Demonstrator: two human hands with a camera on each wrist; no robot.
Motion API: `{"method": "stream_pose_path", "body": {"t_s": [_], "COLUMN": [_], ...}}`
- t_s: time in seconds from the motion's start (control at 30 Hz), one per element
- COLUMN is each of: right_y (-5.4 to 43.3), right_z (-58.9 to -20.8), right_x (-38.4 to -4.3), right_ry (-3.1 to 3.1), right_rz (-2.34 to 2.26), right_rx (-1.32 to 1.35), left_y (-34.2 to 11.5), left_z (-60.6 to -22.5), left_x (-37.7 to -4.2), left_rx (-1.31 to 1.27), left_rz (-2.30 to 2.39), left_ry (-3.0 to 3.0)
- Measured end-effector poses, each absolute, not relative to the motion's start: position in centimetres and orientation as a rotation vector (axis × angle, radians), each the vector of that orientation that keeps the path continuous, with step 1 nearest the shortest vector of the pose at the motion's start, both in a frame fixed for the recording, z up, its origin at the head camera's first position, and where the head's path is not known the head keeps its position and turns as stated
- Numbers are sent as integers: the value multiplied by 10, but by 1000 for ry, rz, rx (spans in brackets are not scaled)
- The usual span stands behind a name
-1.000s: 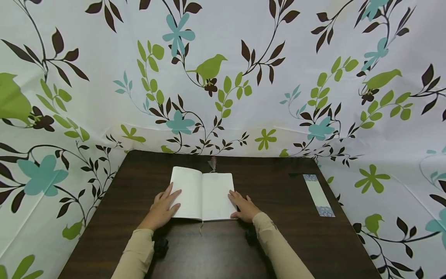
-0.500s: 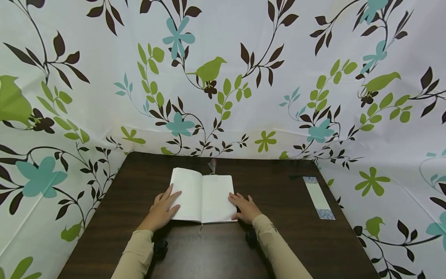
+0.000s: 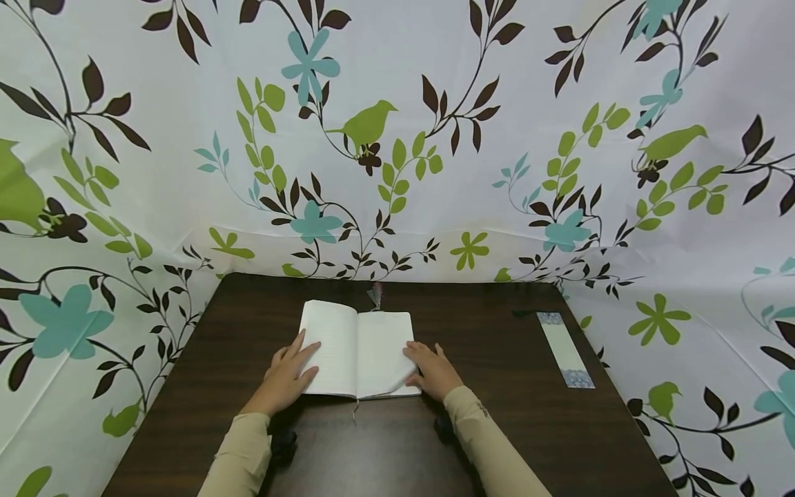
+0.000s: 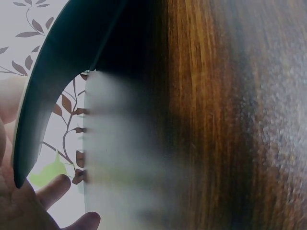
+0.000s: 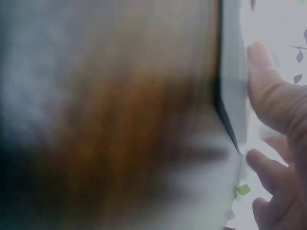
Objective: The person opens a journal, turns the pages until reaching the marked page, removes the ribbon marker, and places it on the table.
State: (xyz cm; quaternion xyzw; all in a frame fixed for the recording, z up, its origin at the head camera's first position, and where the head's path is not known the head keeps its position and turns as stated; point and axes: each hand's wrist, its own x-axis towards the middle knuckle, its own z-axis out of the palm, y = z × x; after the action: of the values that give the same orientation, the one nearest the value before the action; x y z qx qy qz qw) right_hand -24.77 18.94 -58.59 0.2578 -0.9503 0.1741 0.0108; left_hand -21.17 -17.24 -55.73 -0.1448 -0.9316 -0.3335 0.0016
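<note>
A notebook (image 3: 338,352) lies spread on the dark table, its lined pages white. My left hand (image 3: 283,376) rests on the left page's outer edge, fingers extended. In the left wrist view, the dark cover (image 4: 48,91) arches upward beside the left hand (image 4: 29,206). My right hand (image 3: 433,369) touches the right page's outer edge, its thumb at the lower corner. There the page (image 3: 394,376) curves up from the sheets beneath. The right wrist view has the thumb of the right hand (image 5: 283,124) against the book's page block (image 5: 234,72), the other fingers apart from it.
A pale strip with blue patterned ends (image 3: 565,350) lies on the table (image 3: 497,414) at the right, a dark tassel (image 3: 524,314) by its top. A small tassel (image 3: 375,293) stands behind the notebook. Patterned cloth (image 3: 397,207) hangs behind the table.
The right page's lower corner has lifted and bent at my right thumb; it lay flat before. My left hand stays on the left page. The head view has shifted slightly.
</note>
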Motion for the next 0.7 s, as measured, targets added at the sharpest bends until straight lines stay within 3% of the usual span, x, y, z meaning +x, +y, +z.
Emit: {"method": "stream_pose_path", "body": {"t_s": [0.27, 0.7], "right_y": [175, 154], "right_z": [-586, -576], "right_x": [-244, -238], "right_ry": [-2846, -2771], "right_rz": [704, 1540], "right_rx": [710, 848], "left_y": [-173, -173], "left_z": [-559, -555], "left_x": [-212, -213], "left_rx": [-453, -460], "left_rz": [-1080, -1107], "left_ry": [-2928, -2925]}}
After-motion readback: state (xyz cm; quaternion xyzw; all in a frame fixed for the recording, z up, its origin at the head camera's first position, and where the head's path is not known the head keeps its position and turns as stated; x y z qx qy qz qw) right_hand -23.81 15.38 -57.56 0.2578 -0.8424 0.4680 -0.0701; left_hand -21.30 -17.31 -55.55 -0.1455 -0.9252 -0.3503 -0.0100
